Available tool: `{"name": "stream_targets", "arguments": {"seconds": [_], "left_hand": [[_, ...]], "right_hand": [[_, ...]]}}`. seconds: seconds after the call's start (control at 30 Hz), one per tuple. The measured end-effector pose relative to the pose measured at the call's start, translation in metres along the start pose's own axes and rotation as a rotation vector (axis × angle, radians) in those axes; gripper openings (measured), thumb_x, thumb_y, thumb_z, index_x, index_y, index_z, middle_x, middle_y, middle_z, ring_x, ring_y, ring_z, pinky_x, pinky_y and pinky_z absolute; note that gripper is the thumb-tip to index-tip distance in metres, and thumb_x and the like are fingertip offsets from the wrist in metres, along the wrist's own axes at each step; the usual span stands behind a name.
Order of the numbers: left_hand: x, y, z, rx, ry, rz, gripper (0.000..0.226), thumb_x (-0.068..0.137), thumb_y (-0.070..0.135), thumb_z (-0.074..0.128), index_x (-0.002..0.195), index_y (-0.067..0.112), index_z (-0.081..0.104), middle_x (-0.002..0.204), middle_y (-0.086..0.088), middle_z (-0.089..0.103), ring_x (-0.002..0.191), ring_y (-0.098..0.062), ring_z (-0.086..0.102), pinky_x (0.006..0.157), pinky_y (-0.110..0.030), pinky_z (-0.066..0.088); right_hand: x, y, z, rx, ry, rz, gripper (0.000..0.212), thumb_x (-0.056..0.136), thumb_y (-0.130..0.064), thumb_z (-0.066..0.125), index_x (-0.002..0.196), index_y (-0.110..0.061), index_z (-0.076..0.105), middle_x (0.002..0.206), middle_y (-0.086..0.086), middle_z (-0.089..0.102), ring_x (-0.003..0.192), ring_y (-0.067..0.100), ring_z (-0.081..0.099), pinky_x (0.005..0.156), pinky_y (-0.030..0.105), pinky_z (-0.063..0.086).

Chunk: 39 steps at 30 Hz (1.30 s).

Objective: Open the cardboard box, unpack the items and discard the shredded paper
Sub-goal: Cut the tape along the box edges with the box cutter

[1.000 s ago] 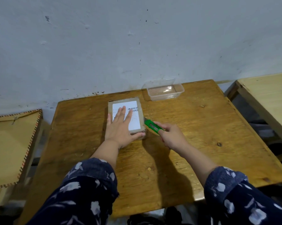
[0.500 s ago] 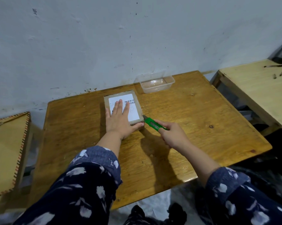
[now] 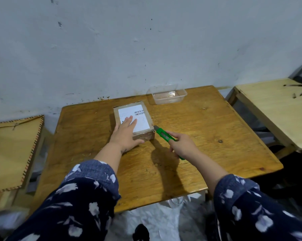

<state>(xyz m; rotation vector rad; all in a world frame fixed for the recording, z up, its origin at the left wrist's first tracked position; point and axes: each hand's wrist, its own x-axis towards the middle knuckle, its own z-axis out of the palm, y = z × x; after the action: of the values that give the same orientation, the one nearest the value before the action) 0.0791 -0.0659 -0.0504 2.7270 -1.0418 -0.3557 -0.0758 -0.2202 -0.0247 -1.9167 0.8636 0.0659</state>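
One sealed box [image 3: 132,119], mid-table [image 3: 207,136], pinned under my flat, unclenched left hand [image 3: 126,134]; right hand [image 3: 183,146] clenching green cutter [image 3: 164,134], blade now touching its near-right corner—slitting underway.

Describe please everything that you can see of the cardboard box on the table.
The small flat brown cardboard box lies closed on the wooden table, near its far middle. A white shipping label with barcodes covers most of its top. Its near side looks taped and a little worn. The left hand presses flat on its top, thumb along the near edge. The green utility knife, held in the right hand, has its tip at the box's near right corner.
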Motion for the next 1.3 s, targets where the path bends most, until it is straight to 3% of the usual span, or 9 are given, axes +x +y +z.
{"name": "stream_targets", "arguments": {"seconds": [0.13, 0.27, 0.37, 0.5, 0.63, 0.77, 0.9, 1.3], "left_hand": [[-0.031, -0.007, 0.005, -0.054, 0.082, -0.023, 0.072, 0.095, 0.025, 0.056, 0.152, 0.021, 0.014, 0.161, 0.004, 0.006, 0.148, -0.012, 0.002, 0.120, -0.042, 0.001], [-0.049, -0.015, 0.011, -0.051, 0.129, -0.039, 0.062, 0.099, 0.008, 0.045, 0.152, 0.023, 0.017, 0.160, 0.007, 0.008, 0.147, -0.007, 0.006, 0.120, -0.040, 0.001], [-0.055, -0.016, 0.013, -0.089, 0.146, -0.055, 0.060, 0.099, 0.014, 0.047, 0.151, 0.022, 0.019, 0.160, 0.008, 0.011, 0.146, -0.007, 0.007, 0.120, -0.041, 0.003], [-0.054, -0.015, 0.013, -0.100, 0.170, -0.073, 0.068, 0.094, 0.028, 0.056, 0.151, 0.020, 0.019, 0.160, 0.007, 0.013, 0.146, -0.007, 0.008, 0.120, -0.042, 0.005], [-0.045, -0.019, 0.011, -0.092, 0.204, -0.081, 0.077, 0.090, 0.039, 0.059, 0.152, 0.021, 0.016, 0.160, 0.006, 0.012, 0.147, -0.009, 0.006, 0.120, -0.043, 0.006], [-0.034, -0.027, 0.012, -0.087, 0.213, -0.088, 0.088, 0.085, 0.051, 0.059, 0.153, 0.021, 0.012, 0.161, 0.004, 0.009, 0.147, -0.012, 0.003, 0.118, -0.044, 0.003], [-0.023, -0.031, 0.019, -0.089, 0.198, -0.085, 0.093, 0.083, 0.059, 0.057, 0.153, 0.021, 0.009, 0.161, 0.004, 0.003, 0.148, -0.012, -0.001, 0.117, -0.046, 0.001], [-0.017, -0.030, 0.034, -0.146, 0.273, -0.092, 0.084, 0.089, 0.051, 0.054, 0.153, 0.022, 0.008, 0.161, 0.007, 0.000, 0.147, -0.011, -0.004, 0.118, -0.045, 0.001]], "right_hand": [[-0.005, -0.002, -0.004, -0.118, -0.072, -0.055, 0.051, 0.096, -0.018, 0.051, 0.140, -0.037, 0.039, 0.080, 0.000, 0.070, 0.059, 0.011, 0.059, 0.050, 0.028, 0.048], [-0.006, 0.004, -0.007, -0.134, -0.096, -0.019, 0.044, 0.097, -0.014, 0.049, 0.138, -0.022, 0.038, 0.085, 0.001, 0.069, 0.069, 0.016, 0.063, 0.062, 0.032, 0.051], [-0.008, 0.002, -0.014, -0.200, -0.056, -0.011, 0.037, 0.096, -0.013, 0.048, 0.132, -0.019, 0.045, 0.098, 0.007, 0.069, 0.073, 0.019, 0.065, 0.057, 0.031, 0.051], [-0.006, -0.010, -0.020, -0.369, 0.024, -0.119, 0.033, 0.095, -0.012, 0.049, 0.127, -0.021, 0.048, 0.105, 0.009, 0.064, 0.082, 0.027, 0.066, 0.067, 0.040, 0.056], [-0.002, -0.025, -0.014, -0.556, 0.072, -0.287, 0.037, 0.094, -0.011, 0.049, 0.126, -0.029, 0.051, 0.107, 0.006, 0.067, 0.078, 0.024, 0.061, 0.060, 0.033, 0.049], [0.002, -0.038, 0.000, -0.757, 0.161, -0.489, 0.039, 0.097, -0.015, 0.044, 0.130, -0.034, 0.051, 0.119, -0.001, 0.064, 0.107, 0.025, 0.057, 0.083, 0.038, 0.036], [0.011, -0.047, 0.007, -0.811, 0.170, -0.593, 0.040, 0.098, -0.017, 0.044, 0.133, -0.034, 0.051, 0.119, -0.005, 0.062, 0.114, 0.021, 0.053, 0.088, 0.038, 0.033], [0.029, -0.051, 0.008, -0.959, 0.106, -0.672, 0.041, 0.098, -0.018, 0.042, 0.133, -0.039, 0.050, 0.120, -0.005, 0.061, 0.114, 0.021, 0.051, 0.085, 0.038, 0.031]]}}
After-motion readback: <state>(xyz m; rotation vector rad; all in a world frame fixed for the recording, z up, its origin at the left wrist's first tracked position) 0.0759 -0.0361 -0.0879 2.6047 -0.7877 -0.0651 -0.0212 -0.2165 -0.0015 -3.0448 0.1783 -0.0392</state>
